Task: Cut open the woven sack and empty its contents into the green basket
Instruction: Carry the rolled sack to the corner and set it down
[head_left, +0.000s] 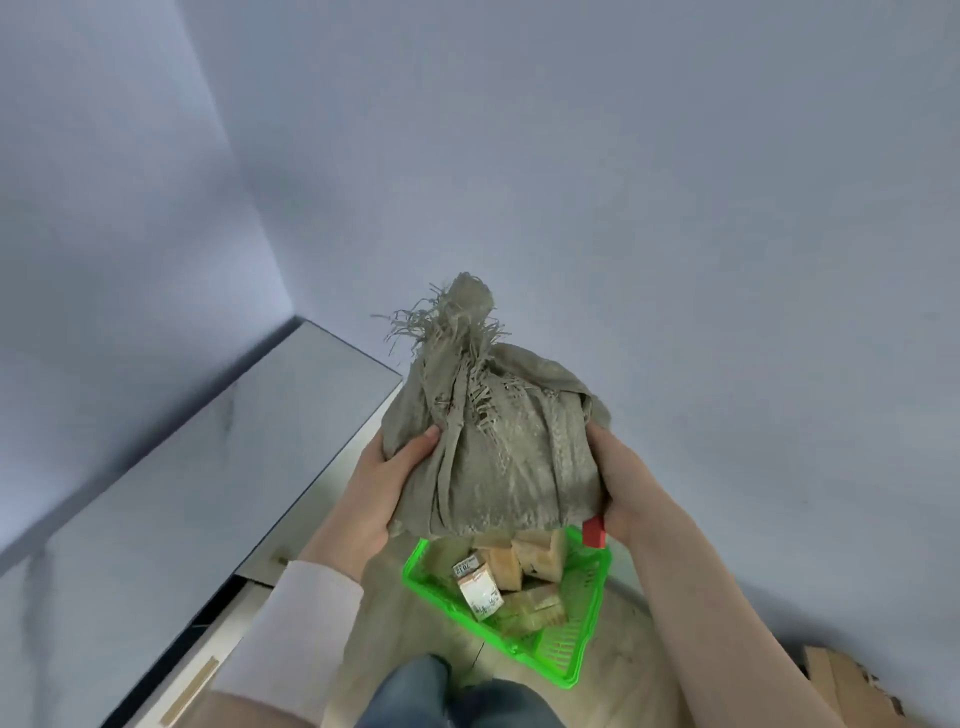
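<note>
Clasping the sack (498, 457) between them, left hand (374, 499) and right hand (623, 483) grip its sides, open end down over the basket (566, 649) holding boxes (480, 592).

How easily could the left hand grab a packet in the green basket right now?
Probably not easily: the left hand grips the sack, which hangs directly above the basket and its packets.

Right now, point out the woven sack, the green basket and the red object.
woven sack (498, 457), head view, bulging middle of the cloth.
green basket (571, 644), head view, mesh wall at its near corner.
red object (594, 532), head view, its exposed end beside the sack.
</note>
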